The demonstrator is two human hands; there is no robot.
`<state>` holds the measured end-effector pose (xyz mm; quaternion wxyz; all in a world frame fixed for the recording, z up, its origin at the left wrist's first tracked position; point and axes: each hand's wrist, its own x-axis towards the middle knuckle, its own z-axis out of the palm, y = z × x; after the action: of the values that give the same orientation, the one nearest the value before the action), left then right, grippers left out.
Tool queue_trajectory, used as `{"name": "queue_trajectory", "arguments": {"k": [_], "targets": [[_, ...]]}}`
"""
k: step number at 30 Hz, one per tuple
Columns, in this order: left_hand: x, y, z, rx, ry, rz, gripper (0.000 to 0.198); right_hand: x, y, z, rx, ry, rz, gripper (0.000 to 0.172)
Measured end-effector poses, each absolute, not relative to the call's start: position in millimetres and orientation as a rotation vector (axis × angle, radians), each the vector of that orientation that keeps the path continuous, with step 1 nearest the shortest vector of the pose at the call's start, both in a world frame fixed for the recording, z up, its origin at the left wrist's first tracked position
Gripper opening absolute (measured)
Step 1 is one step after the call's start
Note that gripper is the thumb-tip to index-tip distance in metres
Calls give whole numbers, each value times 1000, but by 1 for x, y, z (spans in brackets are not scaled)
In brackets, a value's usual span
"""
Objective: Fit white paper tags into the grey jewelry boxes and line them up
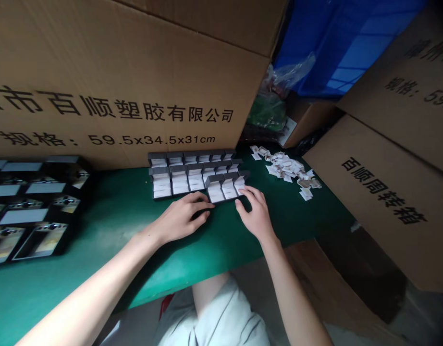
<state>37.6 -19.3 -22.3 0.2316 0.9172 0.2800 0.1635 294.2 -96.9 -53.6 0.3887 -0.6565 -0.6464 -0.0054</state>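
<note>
Several small dark jewellery boxes with white linings (196, 181) stand in rows on the green table, lids raised. At the front, a short row of three such boxes (229, 191) sits between my hands. My left hand (187, 215) lies low at the row's left end, fingers stretched out and apart, fingertips at the left box's front corner. At the right end is my right hand (255, 211), its fingertips against the right box and its thumb apart from them. Neither hand is closed around a box.
Larger black boxes with clear-looking fronts (41, 240) stand at the left. A heap of small white pieces (288, 166) lies at the right. Behind rises a big cardboard carton (135, 62); more cartons (390, 192) and a blue bin (351, 48) border the right side.
</note>
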Motion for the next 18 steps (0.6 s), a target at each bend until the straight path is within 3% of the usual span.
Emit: {"name": "queue_trajectory", "arguments": {"k": [18], "targets": [[38, -22, -15, 2742, 750, 593, 41, 299, -94, -50, -1579, -1539, -179, 31]]}}
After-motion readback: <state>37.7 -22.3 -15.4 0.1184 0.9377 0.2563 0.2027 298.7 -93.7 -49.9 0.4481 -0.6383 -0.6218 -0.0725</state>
